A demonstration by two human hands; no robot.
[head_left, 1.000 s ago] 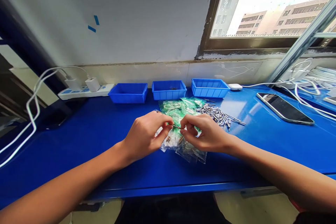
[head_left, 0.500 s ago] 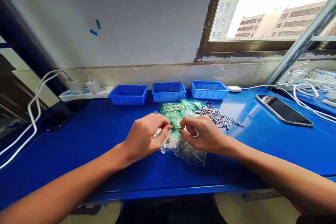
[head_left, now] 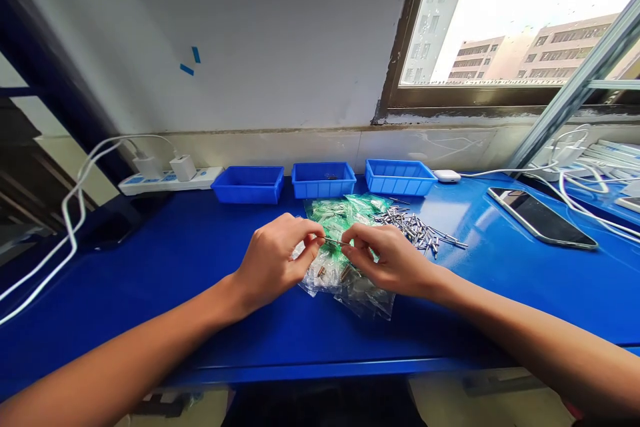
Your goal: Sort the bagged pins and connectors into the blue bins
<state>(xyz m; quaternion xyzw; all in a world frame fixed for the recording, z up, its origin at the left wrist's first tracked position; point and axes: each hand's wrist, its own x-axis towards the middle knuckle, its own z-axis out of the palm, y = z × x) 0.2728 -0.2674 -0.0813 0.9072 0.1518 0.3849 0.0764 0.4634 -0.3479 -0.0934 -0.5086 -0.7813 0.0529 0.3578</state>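
A thin metal rod (head_left: pixel 333 241) spans the gap between my two hands, level and pinched at both ends. My left hand (head_left: pixel 283 253) grips its left end between thumb and index finger. At the other end, the thumb and fingers of my right hand (head_left: pixel 387 255) are closed on it. Below the hands lie green plastic bags (head_left: pixel 334 213) and clear plastic bags (head_left: pixel 367 297); small copper-coloured pieces (head_left: pixel 321 271) show in the clear ones. A loose pile of small metal rods (head_left: pixel 415 227) is spread just beyond my right hand.
Three blue bins (head_left: pixel 249 193) line the back of the blue table (head_left: pixel 160 280); the middle bin (head_left: pixel 324 189) holds a few small dark pieces. A phone (head_left: pixel 543 217) and white cables (head_left: pixel 575 190) lie at right, a power strip (head_left: pixel 205 178) at back left.
The hands have parted slightly, and more of the rod shows between them. The whole view has shifted a little downward in the frame; the bags and rod pile look unchanged.
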